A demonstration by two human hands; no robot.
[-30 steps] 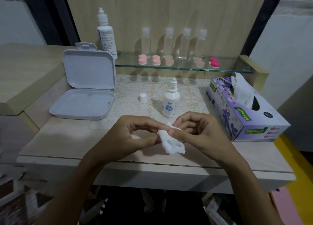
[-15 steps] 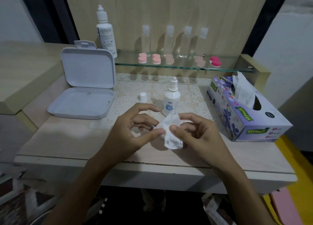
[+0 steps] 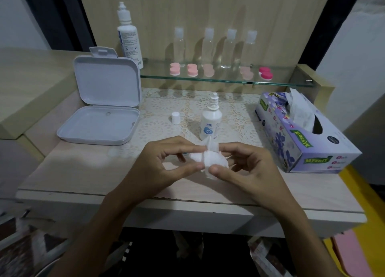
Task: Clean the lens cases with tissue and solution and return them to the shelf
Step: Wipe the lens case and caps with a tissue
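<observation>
I am in the wiping step: both of my hands work a wad of tissue (image 3: 210,159) just in front of the small solution bottle (image 3: 210,120), which stands uncapped on the table (image 3: 83,172) with its cap (image 3: 175,117) just to its left. My left hand (image 3: 164,162) has its thumb and fingers curled in and pinching the left end of the tissue. My right hand (image 3: 245,166) is curled round the right end, thumb pressing the wad from below. I judge a lens case is wrapped inside, but the tissue hides it and I cannot tell its colour or whether it is open.

The other lens cases (image 3: 174,69) lie in a row on the glass shelf (image 3: 229,81) behind the small solution bottle, 5 pairs as far as I can count, each in front of a clear bottle (image 3: 179,45). The tall solution bottle (image 3: 129,35) stands at the shelf's left end.

The next move, as I judge it, calls for a gentle twisting rub with the tissue, then unwrapping and lifting the case past the small bottle to a gap on the shelf without knocking the bottle over. The tissue box (image 3: 302,135) is well to the right of the small bottle and the open white box (image 3: 102,110) well to its left.
</observation>
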